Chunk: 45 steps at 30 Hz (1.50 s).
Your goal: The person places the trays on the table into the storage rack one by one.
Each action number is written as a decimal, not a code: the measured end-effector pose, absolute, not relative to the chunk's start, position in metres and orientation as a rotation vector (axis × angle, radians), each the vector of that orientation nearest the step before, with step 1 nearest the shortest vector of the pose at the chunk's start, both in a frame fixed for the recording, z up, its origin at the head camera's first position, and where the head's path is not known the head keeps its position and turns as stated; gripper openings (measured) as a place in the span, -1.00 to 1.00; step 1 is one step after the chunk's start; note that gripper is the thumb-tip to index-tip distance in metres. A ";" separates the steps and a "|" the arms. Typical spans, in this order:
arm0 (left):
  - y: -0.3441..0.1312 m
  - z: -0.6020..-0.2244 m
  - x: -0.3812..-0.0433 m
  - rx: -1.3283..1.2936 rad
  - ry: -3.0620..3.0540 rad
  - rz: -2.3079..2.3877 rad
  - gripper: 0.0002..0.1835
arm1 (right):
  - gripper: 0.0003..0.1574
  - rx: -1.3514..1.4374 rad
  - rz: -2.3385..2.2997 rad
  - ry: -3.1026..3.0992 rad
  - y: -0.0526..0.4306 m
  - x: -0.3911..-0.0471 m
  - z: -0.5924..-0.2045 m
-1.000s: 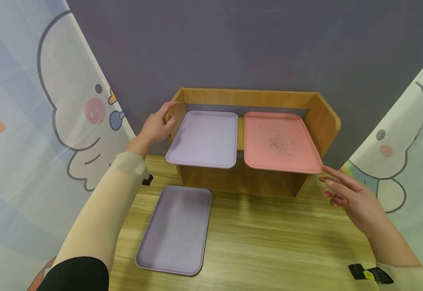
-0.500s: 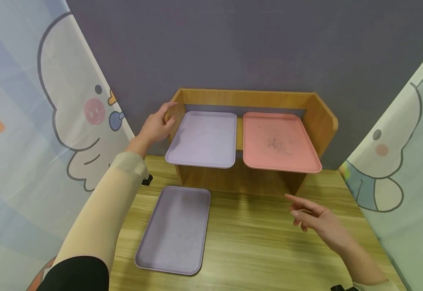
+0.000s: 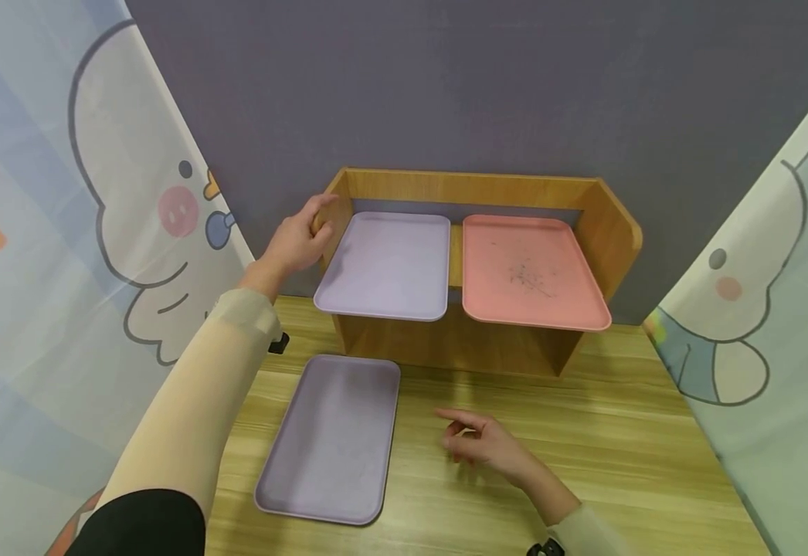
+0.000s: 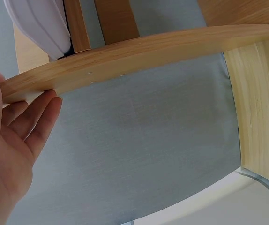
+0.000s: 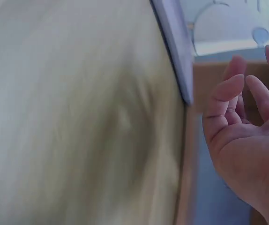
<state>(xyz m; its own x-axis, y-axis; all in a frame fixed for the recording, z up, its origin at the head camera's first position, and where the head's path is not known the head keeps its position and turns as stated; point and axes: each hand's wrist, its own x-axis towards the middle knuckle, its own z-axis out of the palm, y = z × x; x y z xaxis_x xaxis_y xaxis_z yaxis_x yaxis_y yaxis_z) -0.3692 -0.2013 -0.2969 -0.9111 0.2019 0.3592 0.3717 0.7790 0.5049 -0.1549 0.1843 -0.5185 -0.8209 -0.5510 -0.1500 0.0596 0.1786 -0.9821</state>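
Note:
My left hand point(image 3: 300, 238) holds the left side panel point(image 4: 120, 51) of a small wooden shelf point(image 3: 473, 185); in the left wrist view its fingers bend around the panel's edge. A light purple tray point(image 3: 386, 266) lies on the upper board at left, and a pink tray point(image 3: 532, 270) with a dark speckled mark lies beside it at right. Both jut out past the front. On the table, a darker purple tray point(image 3: 331, 440) lies below the shelf's left half. Just right of that tray, my right hand point(image 3: 490, 446) hovers over the wood, fingers loosely bent and holding nothing.
The wood-grain table point(image 3: 626, 455) runs under everything. A grey wall point(image 3: 487, 85) stands behind the shelf. Cartoon-printed curtains hang close on the left point(image 3: 42, 371) and the right point(image 3: 793, 324).
My right hand has left the pink tray's front right corner and swept left and down over the table, toward the darker purple tray. My left hand stays on the side panel.

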 end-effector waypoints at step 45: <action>-0.205 -0.297 -0.368 -0.468 -2.702 -0.863 -0.37 | -0.30 -0.374 -1.495 2.216 0.056 -0.129 -0.561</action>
<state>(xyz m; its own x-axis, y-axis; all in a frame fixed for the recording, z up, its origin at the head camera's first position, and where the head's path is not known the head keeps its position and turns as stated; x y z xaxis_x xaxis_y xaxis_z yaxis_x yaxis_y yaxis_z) -0.3677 -0.2048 -0.2966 -0.9127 0.2214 0.3436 0.3796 0.7709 0.5115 -0.1292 0.0555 -0.5610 -0.8671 -0.4536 -0.2056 0.0207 0.3797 -0.9249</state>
